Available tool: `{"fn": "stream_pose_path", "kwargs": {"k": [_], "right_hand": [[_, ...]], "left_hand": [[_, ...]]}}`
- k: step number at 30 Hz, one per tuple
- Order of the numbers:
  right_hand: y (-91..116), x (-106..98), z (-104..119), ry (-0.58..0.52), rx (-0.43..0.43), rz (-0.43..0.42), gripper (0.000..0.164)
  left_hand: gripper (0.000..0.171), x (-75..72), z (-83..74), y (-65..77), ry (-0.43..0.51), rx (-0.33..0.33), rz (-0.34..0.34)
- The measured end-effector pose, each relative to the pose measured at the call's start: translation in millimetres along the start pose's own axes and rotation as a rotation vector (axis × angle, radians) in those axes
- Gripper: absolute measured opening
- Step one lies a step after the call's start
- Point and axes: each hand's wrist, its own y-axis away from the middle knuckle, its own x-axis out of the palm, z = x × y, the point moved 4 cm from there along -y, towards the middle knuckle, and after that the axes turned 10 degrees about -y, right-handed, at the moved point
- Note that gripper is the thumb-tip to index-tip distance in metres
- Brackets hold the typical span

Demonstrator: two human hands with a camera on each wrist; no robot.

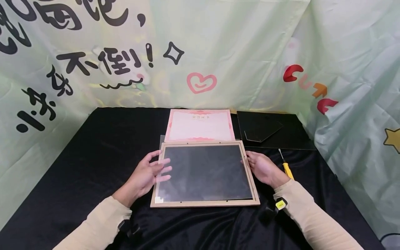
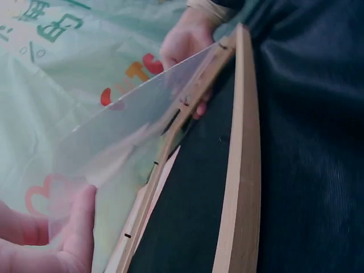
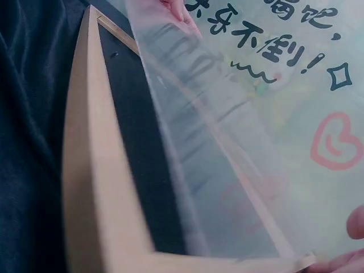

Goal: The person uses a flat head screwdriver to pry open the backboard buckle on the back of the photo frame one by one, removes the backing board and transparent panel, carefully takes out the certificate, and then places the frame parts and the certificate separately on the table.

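A clear plastic sheet is held tilted over a light wooden picture frame, which lies on the black cloth. My left hand grips the sheet's left edge, with fingers showing through it in the left wrist view. At the opposite side, my right hand holds the sheet's right edge beside the frame. Its fingertips show through the sheet in the head view. Small dark tabs stand along the frame's inner edge.
Behind the frame lies a pink-bordered certificate. A black backing board with a stand flap is at the back right. A yellow-handled screwdriver lies beside my right wrist. Printed cloth walls enclose the table.
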Motion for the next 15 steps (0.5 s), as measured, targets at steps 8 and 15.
{"fn": "stream_pose_path", "kwargs": {"k": [8,15], "right_hand": [[8.6,5.2,11.8,0.106,-0.040,-0.033,0.050],[10.0,6.6,24.4,-0.056,-0.062,0.015,0.021]], "left_hand": [[0.060,-0.8,-8.0,-1.1,0.062,0.075,0.020],[0.054,-11.2,-12.8,-3.1,0.049,0.077,-0.037]]}}
